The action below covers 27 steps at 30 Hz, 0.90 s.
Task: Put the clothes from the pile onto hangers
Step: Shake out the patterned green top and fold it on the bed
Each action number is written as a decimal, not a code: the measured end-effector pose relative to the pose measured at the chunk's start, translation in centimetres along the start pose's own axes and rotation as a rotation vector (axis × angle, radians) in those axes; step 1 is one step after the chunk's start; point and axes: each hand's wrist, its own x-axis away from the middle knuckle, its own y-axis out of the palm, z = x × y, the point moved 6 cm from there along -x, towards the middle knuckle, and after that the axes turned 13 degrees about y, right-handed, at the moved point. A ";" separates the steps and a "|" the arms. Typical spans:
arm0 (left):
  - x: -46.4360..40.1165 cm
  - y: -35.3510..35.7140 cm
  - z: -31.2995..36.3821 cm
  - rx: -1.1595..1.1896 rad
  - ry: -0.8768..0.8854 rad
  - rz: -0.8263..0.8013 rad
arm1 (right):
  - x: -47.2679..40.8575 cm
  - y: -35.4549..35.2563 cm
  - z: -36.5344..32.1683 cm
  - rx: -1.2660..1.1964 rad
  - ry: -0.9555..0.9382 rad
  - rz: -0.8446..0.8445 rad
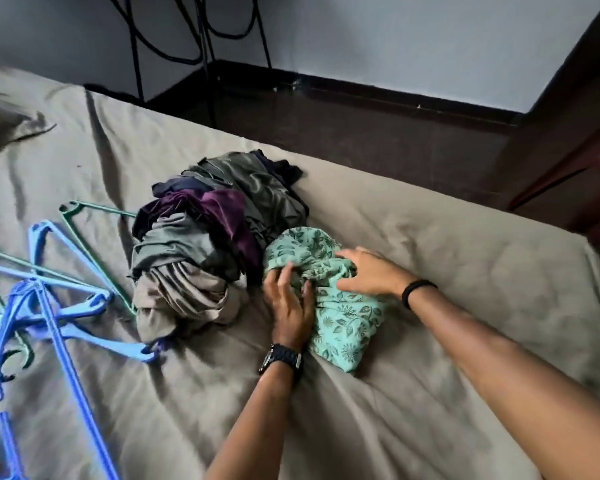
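Both of my hands are down on the green leaf-print garment (343, 317), which lies bunched on the bed (465, 271) just right of the frame's centre. My left hand (290, 306) lies along the garment's left edge with the fingers spread and pointing up the frame; the fingertips press into the folds, and the thumb side sinks into the cloth, but I cannot tell whether they have actually gathered any fabric. My right hand (368, 271) comes in from the right and rests on top of the crumpled upper part, fingers bent over a ridge of cloth. The two hands sit close together, with a hump of the green fabric between them.

The pile of clothes (205, 244) sits immediately to the left of the green garment and touches it: a twisted heap of grey, olive, purple and dark navy pieces, near the middle of the frame. Further left, along the frame's left edge, lies a tangle of blue hangers (45, 306) on the sheet, with green hangers (90, 230) mixed in, one of them reaching under the edge of the pile.

A black watch (280, 358) is on my left wrist and a black band (418, 292) on my right wrist. A grey pillow (4, 123) shows at the upper left of the frame.
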 end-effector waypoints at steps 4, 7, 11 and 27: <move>-1.1 -1.8 0.6 0.193 -0.240 0.117 | 1.8 -1.2 -2.5 0.221 -0.085 0.094; -2.2 -2.3 0.4 0.274 -0.298 0.125 | 3.0 -2.9 -3.5 0.299 -0.105 0.071; -3.3 -1.1 1.9 0.311 -0.357 -0.037 | 5.1 -5.3 -3.5 0.485 -0.165 0.017; -4.8 9.4 1.8 0.492 -0.366 -0.225 | 0.1 -3.1 10.9 -0.024 0.171 -0.020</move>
